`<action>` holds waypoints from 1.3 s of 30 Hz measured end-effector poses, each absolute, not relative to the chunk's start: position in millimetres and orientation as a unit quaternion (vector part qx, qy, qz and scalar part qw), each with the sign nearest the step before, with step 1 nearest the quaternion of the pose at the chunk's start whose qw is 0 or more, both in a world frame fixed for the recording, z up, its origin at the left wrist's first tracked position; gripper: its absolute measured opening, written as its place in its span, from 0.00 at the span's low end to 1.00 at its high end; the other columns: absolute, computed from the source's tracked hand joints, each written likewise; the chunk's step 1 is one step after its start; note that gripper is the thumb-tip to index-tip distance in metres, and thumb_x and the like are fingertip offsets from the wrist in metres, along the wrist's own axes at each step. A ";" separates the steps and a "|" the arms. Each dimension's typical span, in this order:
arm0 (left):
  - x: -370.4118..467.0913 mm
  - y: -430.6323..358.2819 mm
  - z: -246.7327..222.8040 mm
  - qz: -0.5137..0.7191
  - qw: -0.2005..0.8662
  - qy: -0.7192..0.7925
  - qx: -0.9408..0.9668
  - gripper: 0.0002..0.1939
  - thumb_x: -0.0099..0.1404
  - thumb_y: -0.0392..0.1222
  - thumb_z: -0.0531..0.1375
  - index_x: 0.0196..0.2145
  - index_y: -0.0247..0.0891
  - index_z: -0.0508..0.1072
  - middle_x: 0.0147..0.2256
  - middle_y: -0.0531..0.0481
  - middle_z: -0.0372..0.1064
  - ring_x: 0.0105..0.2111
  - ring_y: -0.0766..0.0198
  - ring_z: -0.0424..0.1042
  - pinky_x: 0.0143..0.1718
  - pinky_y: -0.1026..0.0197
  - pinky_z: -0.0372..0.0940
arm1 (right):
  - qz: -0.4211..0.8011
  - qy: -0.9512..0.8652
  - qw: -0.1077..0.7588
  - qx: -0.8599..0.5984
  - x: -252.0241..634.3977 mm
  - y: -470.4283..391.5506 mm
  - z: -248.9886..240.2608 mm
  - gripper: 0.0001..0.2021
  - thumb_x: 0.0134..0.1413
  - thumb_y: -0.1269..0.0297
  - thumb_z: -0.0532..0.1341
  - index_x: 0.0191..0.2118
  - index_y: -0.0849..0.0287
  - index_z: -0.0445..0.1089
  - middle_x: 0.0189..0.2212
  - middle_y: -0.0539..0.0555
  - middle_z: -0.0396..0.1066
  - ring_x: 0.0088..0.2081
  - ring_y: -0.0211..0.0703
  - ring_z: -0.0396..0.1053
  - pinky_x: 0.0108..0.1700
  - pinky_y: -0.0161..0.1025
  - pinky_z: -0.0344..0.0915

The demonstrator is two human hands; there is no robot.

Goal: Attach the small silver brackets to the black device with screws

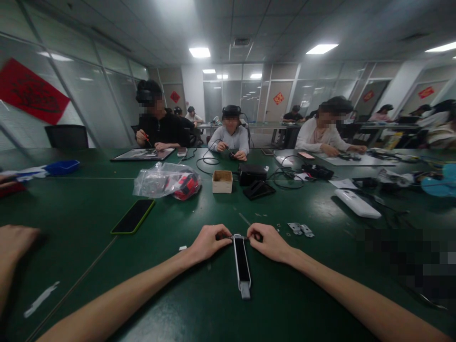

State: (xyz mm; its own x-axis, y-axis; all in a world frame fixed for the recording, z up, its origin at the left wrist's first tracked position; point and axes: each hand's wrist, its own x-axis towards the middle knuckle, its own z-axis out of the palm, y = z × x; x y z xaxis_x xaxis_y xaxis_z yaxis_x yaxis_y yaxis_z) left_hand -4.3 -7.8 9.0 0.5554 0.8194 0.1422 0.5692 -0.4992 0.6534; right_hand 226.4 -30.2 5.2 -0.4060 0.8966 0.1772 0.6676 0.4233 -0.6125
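A long slim device (242, 261) with a black face, a pale frame and a grey tip at its near end lies on the green table in front of me. At its far end, on the left side, my left hand (211, 242) is closed in a pinch. My right hand (268, 241) pinches at the same end from the right. Small dark bits show by the fingertips of both hands, too small to name. Right of my right hand lie small metal brackets (301, 230).
A phone in a green case (133, 217) lies to the left, near another person's hand (16, 240). Ahead are a plastic bag (153, 180) with red parts, a small open box (222, 182) and a black box (252, 174). A white device (357, 203) and cables lie right. Several people sit beyond.
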 end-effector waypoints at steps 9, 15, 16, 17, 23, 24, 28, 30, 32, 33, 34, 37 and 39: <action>-5.4 -10.0 8.4 0.222 0.248 0.393 0.857 0.07 0.61 0.40 0.60 0.38 0.38 0.75 0.36 0.52 0.75 0.34 0.64 0.73 0.37 0.66 0.63 | 0.242 -0.804 0.256 -0.479 227.1 -29.8 3.6 0.05 0.50 0.71 0.56 0.33 0.61 0.68 0.29 0.50 0.67 0.28 0.37 0.62 0.30 0.34 0.59; -3.8 -8.2 4.0 0.217 0.234 0.389 0.864 0.10 0.61 0.38 0.60 0.41 0.39 0.73 0.37 0.53 0.75 0.35 0.64 0.73 0.38 0.66 0.63 | 0.220 -0.806 0.273 -0.477 225.2 -29.1 1.8 0.05 0.47 0.73 0.57 0.31 0.61 0.68 0.26 0.49 0.66 0.27 0.36 0.62 0.29 0.33 0.58; -3.6 -7.9 3.5 0.218 0.232 0.389 0.864 0.10 0.61 0.39 0.60 0.42 0.39 0.73 0.37 0.54 0.75 0.34 0.64 0.73 0.37 0.66 0.63 | 0.216 -0.806 0.276 -0.477 224.7 -28.9 1.5 0.05 0.47 0.73 0.57 0.31 0.61 0.68 0.26 0.49 0.65 0.27 0.35 0.61 0.29 0.32 0.58; -3.4 -7.8 3.2 0.218 0.228 0.388 0.866 0.09 0.61 0.39 0.60 0.41 0.39 0.73 0.37 0.54 0.75 0.34 0.65 0.73 0.37 0.66 0.63 | 0.213 -0.806 0.277 -0.477 224.3 -28.9 1.4 0.05 0.46 0.73 0.57 0.31 0.61 0.68 0.26 0.49 0.65 0.27 0.35 0.61 0.29 0.32 0.58; -4.0 -9.1 5.8 0.206 0.216 0.387 0.873 0.07 0.61 0.40 0.59 0.38 0.38 0.72 0.32 0.53 0.72 0.30 0.66 0.69 0.31 0.66 0.61 | 0.221 -0.807 0.267 -0.478 223.7 -30.4 4.4 0.05 0.47 0.73 0.56 0.32 0.61 0.69 0.27 0.49 0.66 0.27 0.36 0.62 0.29 0.33 0.58; -4.2 -9.3 6.0 0.205 0.216 0.388 0.872 0.07 0.61 0.40 0.58 0.37 0.37 0.72 0.31 0.53 0.71 0.29 0.66 0.68 0.30 0.67 0.61 | 0.220 -0.807 0.267 -0.479 223.8 -30.7 4.8 0.05 0.48 0.73 0.56 0.32 0.61 0.69 0.27 0.50 0.66 0.27 0.36 0.62 0.29 0.33 0.58; -4.2 -9.8 5.7 0.212 0.211 0.394 0.869 0.08 0.60 0.40 0.58 0.37 0.37 0.72 0.27 0.55 0.68 0.26 0.68 0.66 0.28 0.67 0.59 | 0.218 -0.808 0.268 -0.478 224.2 -30.9 4.2 0.05 0.48 0.73 0.56 0.32 0.61 0.68 0.27 0.50 0.66 0.28 0.36 0.62 0.30 0.33 0.58; -3.9 -9.8 5.7 0.215 0.212 0.395 0.868 0.07 0.59 0.39 0.58 0.36 0.37 0.72 0.26 0.55 0.67 0.25 0.68 0.65 0.28 0.67 0.59 | 0.220 -0.806 0.271 -0.478 224.7 -30.9 3.5 0.05 0.48 0.73 0.56 0.32 0.61 0.68 0.27 0.50 0.66 0.28 0.36 0.62 0.30 0.34 0.59; -3.4 -9.9 6.2 0.214 0.215 0.397 0.866 0.07 0.58 0.39 0.58 0.36 0.37 0.72 0.26 0.55 0.67 0.25 0.68 0.65 0.27 0.67 0.58 | 0.224 -0.804 0.273 -0.478 225.4 -30.9 2.8 0.05 0.49 0.72 0.56 0.32 0.61 0.68 0.28 0.50 0.66 0.28 0.36 0.62 0.30 0.34 0.59; -3.1 -10.0 6.6 0.214 0.215 0.399 0.866 0.07 0.58 0.39 0.58 0.36 0.37 0.72 0.26 0.55 0.66 0.25 0.68 0.65 0.27 0.67 0.58 | 0.225 -0.804 0.274 -0.478 225.7 -31.0 2.5 0.05 0.50 0.71 0.56 0.33 0.61 0.68 0.28 0.50 0.66 0.28 0.36 0.62 0.30 0.34 0.59; -2.8 -10.2 7.0 0.215 0.214 0.400 0.865 0.07 0.58 0.38 0.58 0.36 0.36 0.72 0.25 0.55 0.66 0.24 0.68 0.65 0.26 0.68 0.58 | 0.225 -0.804 0.275 -0.477 226.0 -31.1 2.3 0.05 0.51 0.71 0.56 0.34 0.60 0.68 0.28 0.50 0.66 0.28 0.36 0.62 0.30 0.34 0.59; -2.1 -10.5 7.7 0.217 0.211 0.400 0.865 0.06 0.57 0.38 0.58 0.34 0.36 0.72 0.25 0.55 0.66 0.24 0.68 0.64 0.26 0.68 0.57 | 0.217 -0.805 0.283 -0.474 226.4 -31.3 1.7 0.06 0.53 0.71 0.54 0.35 0.60 0.68 0.28 0.50 0.66 0.28 0.37 0.62 0.30 0.34 0.59; -1.8 -10.6 7.7 0.216 0.210 0.398 0.866 0.06 0.57 0.37 0.58 0.34 0.36 0.71 0.26 0.55 0.66 0.24 0.68 0.64 0.26 0.68 0.57 | 0.213 -0.806 0.288 -0.471 226.3 -31.6 1.8 0.07 0.55 0.70 0.54 0.36 0.60 0.68 0.29 0.51 0.66 0.29 0.37 0.62 0.31 0.35 0.60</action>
State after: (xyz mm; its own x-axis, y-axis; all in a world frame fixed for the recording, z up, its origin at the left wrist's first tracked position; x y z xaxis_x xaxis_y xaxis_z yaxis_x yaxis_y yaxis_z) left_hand -1.8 -10.6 7.7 0.5893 0.7807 0.2078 0.5988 -0.5948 0.5364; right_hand 226.3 -31.6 1.8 -0.3911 0.8817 0.2640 0.6369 0.4664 -0.6139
